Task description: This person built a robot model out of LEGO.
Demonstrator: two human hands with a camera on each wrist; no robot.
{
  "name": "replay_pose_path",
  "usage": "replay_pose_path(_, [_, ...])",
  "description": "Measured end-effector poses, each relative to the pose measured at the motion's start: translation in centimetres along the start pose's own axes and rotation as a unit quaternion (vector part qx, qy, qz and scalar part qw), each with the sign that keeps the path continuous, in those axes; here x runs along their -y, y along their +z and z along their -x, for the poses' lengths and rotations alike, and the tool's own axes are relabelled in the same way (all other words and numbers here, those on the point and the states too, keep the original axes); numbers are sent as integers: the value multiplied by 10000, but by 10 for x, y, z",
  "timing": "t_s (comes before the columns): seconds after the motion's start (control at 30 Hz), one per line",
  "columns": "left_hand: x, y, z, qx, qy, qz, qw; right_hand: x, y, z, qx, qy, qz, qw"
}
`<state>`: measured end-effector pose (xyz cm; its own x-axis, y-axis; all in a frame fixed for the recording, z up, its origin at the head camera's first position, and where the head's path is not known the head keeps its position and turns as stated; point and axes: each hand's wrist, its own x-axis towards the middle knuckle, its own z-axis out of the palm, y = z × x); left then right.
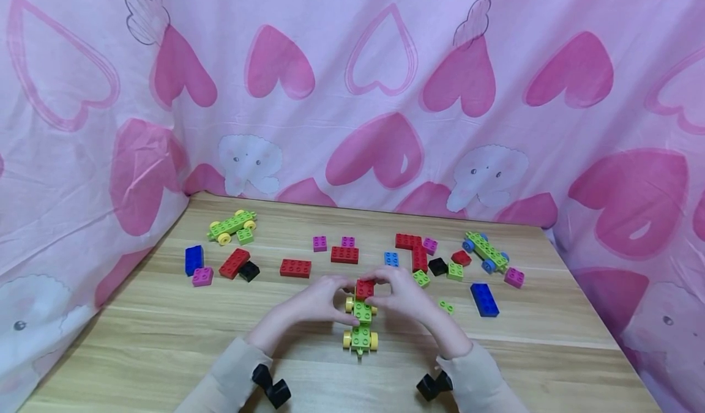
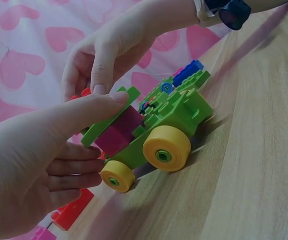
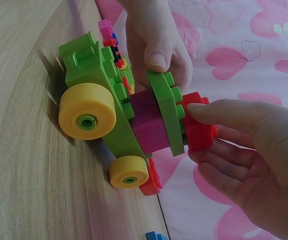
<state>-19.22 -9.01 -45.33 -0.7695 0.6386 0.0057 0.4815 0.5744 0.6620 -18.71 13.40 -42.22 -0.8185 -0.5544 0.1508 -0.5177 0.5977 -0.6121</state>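
Observation:
On the table in front of me stands a green toy car base (image 1: 360, 339) with yellow wheels (image 3: 87, 111). A magenta brick (image 3: 150, 124) sits on it, topped by a thin green plate (image 3: 165, 112) with studs. My left hand (image 1: 322, 300) holds the plate, its thumb on one end and the other fingers on the far side. Between thumb and fingers, my right hand (image 1: 404, 293) pinches a red brick (image 3: 196, 129) right at the plate's studs; the brick looks slightly tilted there.
Behind the hands lie several loose red, blue, magenta, black and green bricks, among them a red brick (image 1: 295, 268) and a blue brick (image 1: 484, 300). Two more green car bases stand at back left (image 1: 232, 225) and back right (image 1: 486, 251). A pink heart-patterned curtain (image 1: 308, 125) borders the table.

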Motion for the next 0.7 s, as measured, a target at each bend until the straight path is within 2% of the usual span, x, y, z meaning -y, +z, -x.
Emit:
replay_pose_path(0.47, [-1,1,0,5,-62,66,10000,-2,-1,0,97,113,-253,9996])
replay_pose_path(0.7, [1,2,-2,-25,-50,49,10000,2,1,-1,-10,238,-298,9993])
